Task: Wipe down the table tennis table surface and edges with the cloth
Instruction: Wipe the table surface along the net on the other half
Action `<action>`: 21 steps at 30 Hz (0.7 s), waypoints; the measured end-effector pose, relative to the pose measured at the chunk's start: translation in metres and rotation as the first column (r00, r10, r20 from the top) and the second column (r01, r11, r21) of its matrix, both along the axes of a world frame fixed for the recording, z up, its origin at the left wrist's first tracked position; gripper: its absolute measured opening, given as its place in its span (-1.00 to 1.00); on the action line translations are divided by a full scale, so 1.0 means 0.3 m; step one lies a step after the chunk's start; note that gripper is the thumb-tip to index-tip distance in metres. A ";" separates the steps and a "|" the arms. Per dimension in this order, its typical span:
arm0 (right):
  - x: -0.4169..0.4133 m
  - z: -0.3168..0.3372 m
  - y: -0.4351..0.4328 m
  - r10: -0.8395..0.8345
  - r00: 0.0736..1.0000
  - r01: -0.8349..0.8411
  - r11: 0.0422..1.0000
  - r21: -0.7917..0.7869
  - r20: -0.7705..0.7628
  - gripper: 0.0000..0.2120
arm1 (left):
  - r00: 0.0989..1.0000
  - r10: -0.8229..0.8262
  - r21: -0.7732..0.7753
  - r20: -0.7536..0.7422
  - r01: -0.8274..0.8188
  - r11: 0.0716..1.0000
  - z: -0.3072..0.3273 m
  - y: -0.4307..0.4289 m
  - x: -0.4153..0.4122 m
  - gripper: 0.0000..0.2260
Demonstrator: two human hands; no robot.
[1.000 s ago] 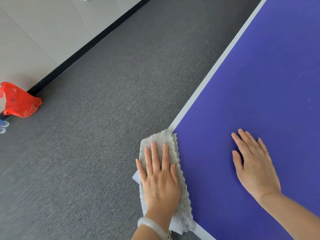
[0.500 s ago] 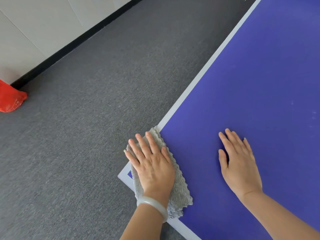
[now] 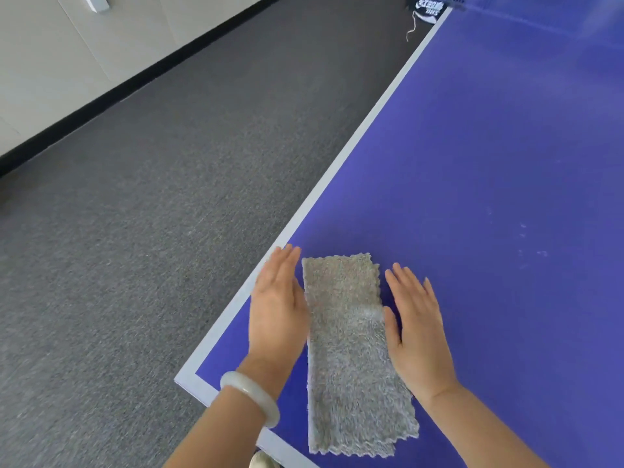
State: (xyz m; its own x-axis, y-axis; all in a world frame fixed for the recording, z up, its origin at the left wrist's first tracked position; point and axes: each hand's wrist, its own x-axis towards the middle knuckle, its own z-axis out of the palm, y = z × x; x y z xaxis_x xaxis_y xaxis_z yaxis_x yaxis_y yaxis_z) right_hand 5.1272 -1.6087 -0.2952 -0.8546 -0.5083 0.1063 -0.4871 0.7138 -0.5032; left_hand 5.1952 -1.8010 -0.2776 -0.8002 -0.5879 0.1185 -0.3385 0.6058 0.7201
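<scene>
Cloth (image 3: 351,349), grey and folded long, lies flat on the blue table (image 3: 489,163) near its near-left corner, flanked by the left hand (image 3: 278,309) and right hand (image 3: 417,327), both with fingers straight and together, gripping nothing, palms at its long edges.

It looks like an indoor games or recreation room, perhaps in an office building. A blue table tennis table (image 3: 489,146) with a white border line stands on short grey carpet (image 3: 169,231). The end of its net (image 3: 428,10) shows at the far side. Pale wall panels (image 3: 50,62) meet the floor at a black skirting board (image 3: 135,83).
</scene>
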 end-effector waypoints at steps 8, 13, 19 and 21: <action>0.016 -0.065 -0.124 0.318 0.944 -0.271 0.897 0.350 -0.084 -0.45 | 0.915 -0.162 -0.369 0.369 0.305 0.878 -0.104 -0.116 -0.055 -0.50; -0.223 -0.068 -0.160 -0.024 0.998 0.043 0.901 0.432 -0.050 -0.43 | 0.931 -0.167 -0.348 0.325 0.282 0.894 -0.129 -0.123 -0.056 -0.51; -0.029 -0.064 -0.351 -0.070 0.997 0.072 0.919 0.387 -0.018 -0.39 | 0.929 -0.181 -0.336 0.323 0.291 0.896 -0.125 -0.130 -0.061 -0.46; -0.077 -0.046 -0.329 0.012 1.000 -0.018 0.951 0.310 0.021 -0.40 | 0.931 -0.180 -0.338 0.317 0.288 0.896 -0.124 -0.129 -0.064 -0.46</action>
